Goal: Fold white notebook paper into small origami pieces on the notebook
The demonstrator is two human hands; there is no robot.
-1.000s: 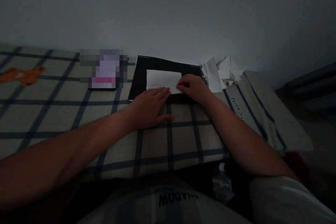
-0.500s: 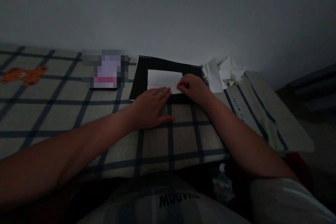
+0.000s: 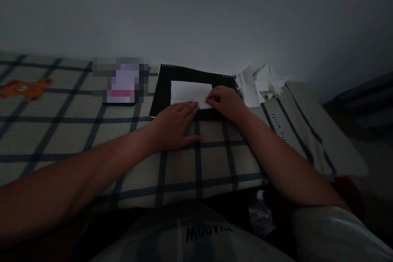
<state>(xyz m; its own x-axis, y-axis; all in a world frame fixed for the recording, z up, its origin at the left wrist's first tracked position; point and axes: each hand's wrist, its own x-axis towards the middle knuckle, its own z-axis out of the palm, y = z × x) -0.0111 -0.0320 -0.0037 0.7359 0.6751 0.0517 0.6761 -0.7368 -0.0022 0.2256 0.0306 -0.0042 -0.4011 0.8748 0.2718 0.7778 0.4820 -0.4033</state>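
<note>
A white sheet of paper (image 3: 190,92), folded with a crease along its length, lies on a black board (image 3: 162,86) on the checked bedspread (image 3: 61,131). My left hand (image 3: 176,125) lies flat, fingers spread, with its fingertips on the paper's near edge. My right hand (image 3: 225,102) presses with curled fingers on the paper's right end.
A pile of folded white paper pieces (image 3: 260,84) sits right of the board by the wall. A blurred small object (image 3: 121,82) lies left of the board. An orange bear print (image 3: 26,88) marks the bedspread at far left. The bed's edge drops off at the right.
</note>
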